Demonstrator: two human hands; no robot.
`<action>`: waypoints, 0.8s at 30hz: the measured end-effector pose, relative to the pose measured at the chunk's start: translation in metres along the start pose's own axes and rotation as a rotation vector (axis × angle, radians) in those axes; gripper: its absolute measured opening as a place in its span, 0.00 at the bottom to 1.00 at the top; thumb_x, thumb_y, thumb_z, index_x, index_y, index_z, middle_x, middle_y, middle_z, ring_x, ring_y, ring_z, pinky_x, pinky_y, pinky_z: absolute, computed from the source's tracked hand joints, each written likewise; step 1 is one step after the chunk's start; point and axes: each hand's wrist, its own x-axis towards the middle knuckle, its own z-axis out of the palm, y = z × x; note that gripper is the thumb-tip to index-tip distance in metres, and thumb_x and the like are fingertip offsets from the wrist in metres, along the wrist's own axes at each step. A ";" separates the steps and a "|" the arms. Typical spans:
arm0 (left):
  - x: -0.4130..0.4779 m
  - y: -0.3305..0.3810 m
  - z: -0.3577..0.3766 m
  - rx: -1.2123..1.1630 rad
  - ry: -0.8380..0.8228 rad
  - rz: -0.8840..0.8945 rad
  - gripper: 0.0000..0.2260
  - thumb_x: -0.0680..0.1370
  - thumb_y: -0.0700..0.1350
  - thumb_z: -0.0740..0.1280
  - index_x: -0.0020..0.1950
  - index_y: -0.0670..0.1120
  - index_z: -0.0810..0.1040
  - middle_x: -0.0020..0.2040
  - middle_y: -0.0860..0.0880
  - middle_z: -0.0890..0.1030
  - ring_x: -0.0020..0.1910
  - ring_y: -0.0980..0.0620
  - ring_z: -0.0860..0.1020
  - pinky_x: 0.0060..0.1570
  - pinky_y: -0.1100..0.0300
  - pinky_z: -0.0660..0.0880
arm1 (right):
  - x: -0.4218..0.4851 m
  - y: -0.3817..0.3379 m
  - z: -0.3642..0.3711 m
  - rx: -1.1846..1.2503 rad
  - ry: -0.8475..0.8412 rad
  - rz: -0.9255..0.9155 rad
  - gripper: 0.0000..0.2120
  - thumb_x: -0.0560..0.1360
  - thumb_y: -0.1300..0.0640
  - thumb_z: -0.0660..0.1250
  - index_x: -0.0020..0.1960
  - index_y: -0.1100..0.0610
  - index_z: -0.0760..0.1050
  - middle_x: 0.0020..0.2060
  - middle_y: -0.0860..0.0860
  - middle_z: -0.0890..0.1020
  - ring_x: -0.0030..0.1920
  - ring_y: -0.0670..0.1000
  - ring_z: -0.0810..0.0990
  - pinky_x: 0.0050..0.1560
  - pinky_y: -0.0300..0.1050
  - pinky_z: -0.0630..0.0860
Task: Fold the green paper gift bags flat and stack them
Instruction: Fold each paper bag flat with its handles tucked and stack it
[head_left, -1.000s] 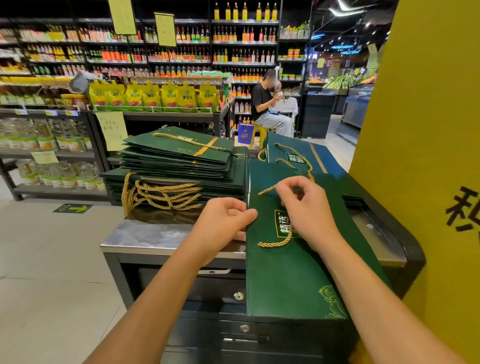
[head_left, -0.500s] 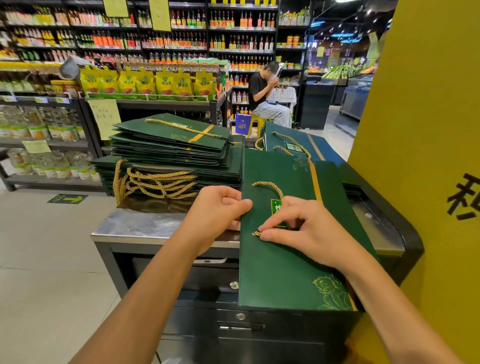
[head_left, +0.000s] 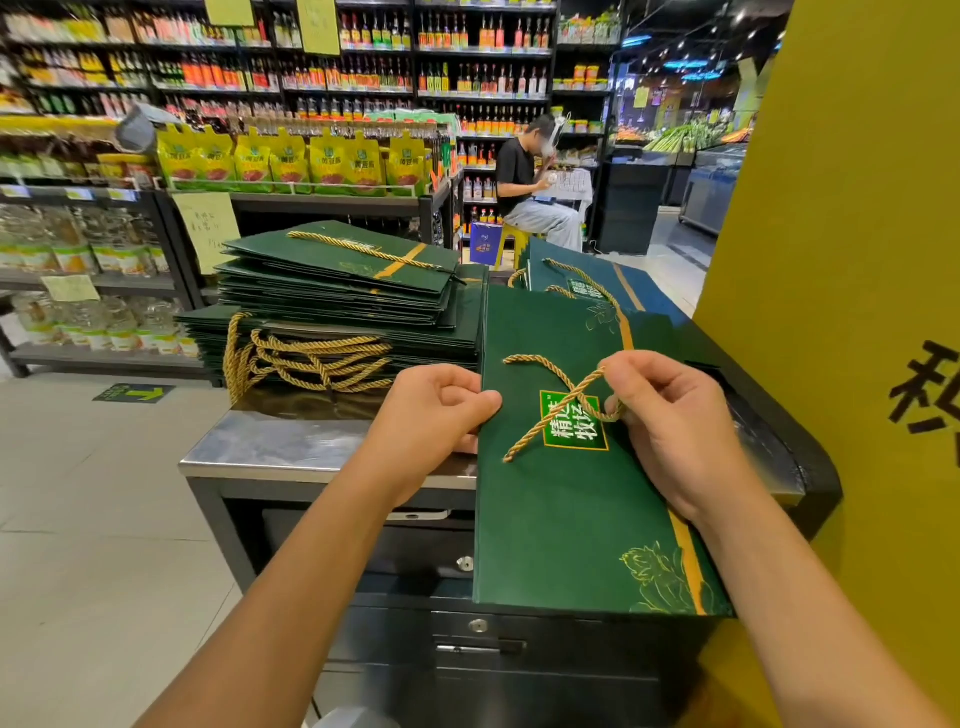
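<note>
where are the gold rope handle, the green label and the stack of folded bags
gold rope handle (head_left: 575, 396): head view, where its two strands cross
green label (head_left: 576, 431): head view, lower middle, on the white lettering
stack of folded bags (head_left: 322, 254): head view, green face of the top bag

Flat green bag (head_left: 566, 525) overhanging counter, folded stack (head_left: 337, 291) left
</note>
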 end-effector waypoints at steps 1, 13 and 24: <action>-0.001 0.000 0.000 0.001 0.006 0.004 0.05 0.79 0.36 0.70 0.53 0.36 0.81 0.42 0.41 0.87 0.41 0.49 0.86 0.42 0.52 0.84 | 0.000 -0.001 -0.001 -0.078 0.004 -0.025 0.04 0.72 0.54 0.75 0.43 0.54 0.85 0.32 0.50 0.79 0.37 0.48 0.74 0.45 0.42 0.73; -0.009 0.001 -0.001 -0.043 0.109 0.065 0.05 0.81 0.39 0.69 0.55 0.40 0.82 0.43 0.41 0.87 0.33 0.53 0.82 0.35 0.54 0.79 | -0.030 -0.002 -0.051 -0.962 0.204 -0.031 0.20 0.70 0.41 0.75 0.60 0.41 0.77 0.59 0.46 0.75 0.63 0.49 0.72 0.62 0.49 0.70; -0.030 0.008 0.004 0.049 0.137 0.134 0.18 0.79 0.37 0.70 0.68 0.47 0.73 0.45 0.45 0.86 0.41 0.49 0.86 0.36 0.58 0.82 | -0.040 -0.001 -0.049 -0.875 0.260 -0.025 0.22 0.70 0.45 0.78 0.62 0.44 0.79 0.56 0.44 0.78 0.59 0.47 0.75 0.61 0.50 0.73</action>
